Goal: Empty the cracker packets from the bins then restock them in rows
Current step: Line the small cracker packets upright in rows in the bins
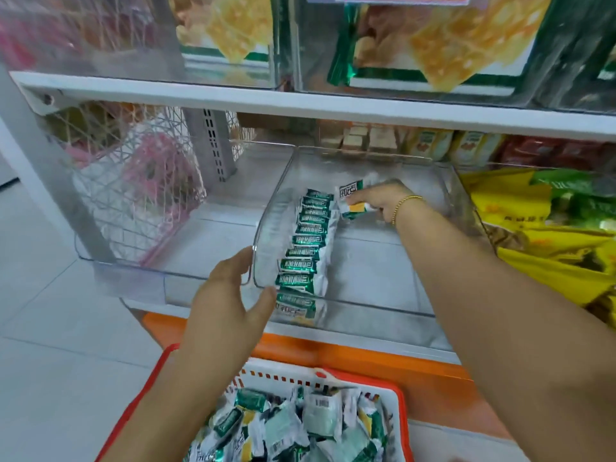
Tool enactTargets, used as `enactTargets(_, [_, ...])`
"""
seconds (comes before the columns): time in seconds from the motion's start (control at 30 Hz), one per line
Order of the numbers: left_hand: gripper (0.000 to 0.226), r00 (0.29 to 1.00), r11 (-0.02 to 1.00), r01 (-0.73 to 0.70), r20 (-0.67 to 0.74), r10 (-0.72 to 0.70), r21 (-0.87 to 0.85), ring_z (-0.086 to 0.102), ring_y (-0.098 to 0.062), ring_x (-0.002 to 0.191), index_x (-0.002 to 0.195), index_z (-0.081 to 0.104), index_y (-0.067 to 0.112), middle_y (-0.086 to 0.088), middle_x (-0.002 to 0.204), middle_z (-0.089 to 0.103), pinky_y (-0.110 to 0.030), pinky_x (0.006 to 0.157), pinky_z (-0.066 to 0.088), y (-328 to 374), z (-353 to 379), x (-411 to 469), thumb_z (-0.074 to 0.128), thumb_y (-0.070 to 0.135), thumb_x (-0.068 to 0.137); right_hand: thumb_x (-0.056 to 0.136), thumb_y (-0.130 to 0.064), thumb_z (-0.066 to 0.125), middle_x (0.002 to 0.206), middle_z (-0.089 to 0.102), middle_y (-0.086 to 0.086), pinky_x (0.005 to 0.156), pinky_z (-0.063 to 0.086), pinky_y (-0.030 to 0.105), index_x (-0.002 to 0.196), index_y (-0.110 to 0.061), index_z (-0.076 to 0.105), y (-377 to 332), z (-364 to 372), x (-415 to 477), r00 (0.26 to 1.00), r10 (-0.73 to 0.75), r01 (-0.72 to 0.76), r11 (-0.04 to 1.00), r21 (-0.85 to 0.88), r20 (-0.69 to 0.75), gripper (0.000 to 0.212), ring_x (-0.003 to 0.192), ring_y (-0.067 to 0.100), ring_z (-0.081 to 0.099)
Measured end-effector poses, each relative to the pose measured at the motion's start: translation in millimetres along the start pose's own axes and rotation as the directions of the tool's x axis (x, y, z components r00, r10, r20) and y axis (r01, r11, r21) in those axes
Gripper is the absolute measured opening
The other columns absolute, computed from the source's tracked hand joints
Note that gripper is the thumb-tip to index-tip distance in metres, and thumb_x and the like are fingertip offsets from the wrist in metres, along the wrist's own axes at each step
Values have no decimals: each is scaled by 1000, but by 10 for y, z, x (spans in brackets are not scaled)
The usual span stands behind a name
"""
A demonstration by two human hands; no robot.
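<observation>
Clear plastic, green foil: we fill the first row.

Our right hand reaches palm-down across the clear bin to its far end. The arm is stretched long from the lower right, a gold bracelet at the wrist, and the fingers are curled round the held packets just beyond the far end of the row. The row of cracker packets stands on edge along the bin's left wall, running from the front wall towards the back. Our left hand is spread and unclenched at the bin's front left corner, fingers up against the left wall and thumb on the front wall. Loose packets lie heaped in the red-rimmed basket below the shelf's edge.
</observation>
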State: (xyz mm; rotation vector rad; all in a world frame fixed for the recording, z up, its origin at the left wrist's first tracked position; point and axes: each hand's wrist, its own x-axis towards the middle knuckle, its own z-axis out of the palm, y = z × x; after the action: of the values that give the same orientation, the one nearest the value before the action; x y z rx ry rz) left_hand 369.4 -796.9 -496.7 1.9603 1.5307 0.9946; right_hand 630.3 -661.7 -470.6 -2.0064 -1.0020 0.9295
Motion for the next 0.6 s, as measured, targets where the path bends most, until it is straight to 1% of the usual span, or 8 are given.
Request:
enactTargets(0.07, [52, 999, 999, -34, -4, 34, 9, 51, -6, 104, 137, 47, 22, 12, 116, 48, -16, 86, 34, 8, 17, 18, 63, 18, 88, 74, -22, 82, 118, 63, 16, 80, 48, 30, 70, -5, 54, 110, 20, 122, 998, 12, -19, 991, -133, -55, 33, 89, 20, 53])
enactTargets(0.13, [54, 999, 998, -53, 5, 53, 33, 47, -3, 99, 139, 43, 22, 13, 114, 46, -12, 79, 33, -4, 14, 23, 62, 18, 89, 72, -23, 83, 118, 64, 15, 85, 49, 32, 73, -3, 56, 179, 34, 184, 997, 30, -41, 984, -172, -66, 34, 88, 20, 54])
enactTargets(0.2, [58, 998, 996, -65, 22, 64, 54, 51, -6, 106, 143, 38, 23, 9, 123, 49, -11, 80, 32, -32, 19, 13, 61, 20, 90, 71, -23, 85, 108, 65, 9, 82, 49, 30, 91, 0, 61, 235, 23, 235, 996, 50, -62, 983, -175, -74, 39, 86, 19, 55])
enactTargets(0.3, [62, 997, 995, -67, 39, 65, 71, 52, -12, 117, 146, 32, 22, 3, 135, 48, -9, 82, 30, -45, 21, -1, 59, 22, 90, 70, -30, 85, 93, 65, 5, 71, 48, 26, 86, 1, 62, 253, -35, 241, 996, 81, -92, 912, -400, -44, 42, 73, 16, 58])
enactTargets(0.43, [66, 997, 993, -61, 42, 57, 99, 50, -14, 120, 148, 28, 22, 0, 140, 44, -14, 85, 32, -52, 51, -26, 59, 23, 90, 70, -26, 83, 103, 67, 9, 88, 54, 33, 102, -9, 64, 335, -100, 209, 997, 69, -82, 766, -638, -45, 40, 98, 25, 65])
enactTargets(0.47, [67, 997, 993, -62, 45, 57, 101, 49, -15, 121, 148, 27, 22, 0, 140, 44, -16, 85, 33, -49, 51, -30, 60, 23, 90, 70, -22, 82, 100, 67, 9, 85, 54, 32, 102, -8, 64, 386, -106, 205, 994, 102, -97, 760, -643, -30, 39, 94, 24, 66])
enactTargets(0.53, [67, 997, 994, -57, 50, 53, 88, 49, -15, 122, 148, 29, 21, 0, 140, 44, -17, 88, 34, -52, 46, -20, 60, 23, 89, 69, -14, 84, 82, 64, 8, 63, 54, 26, 84, -7, 60, 440, -72, 142, 988, 148, -107, 831, -545, 32, 29, 71, 21, 61])
enactTargets(0.6, [66, 998, 997, -46, 54, 42, 65, 49, -13, 122, 147, 31, 20, 1, 140, 46, -18, 92, 33, -57, 36, -14, 61, 21, 89, 69, -12, 84, 83, 58, 7, 48, 50, 20, 80, -9, 56, 447, 12, 116, 992, 126, -106, 907, -407, 25, 31, 68, 21, 55])
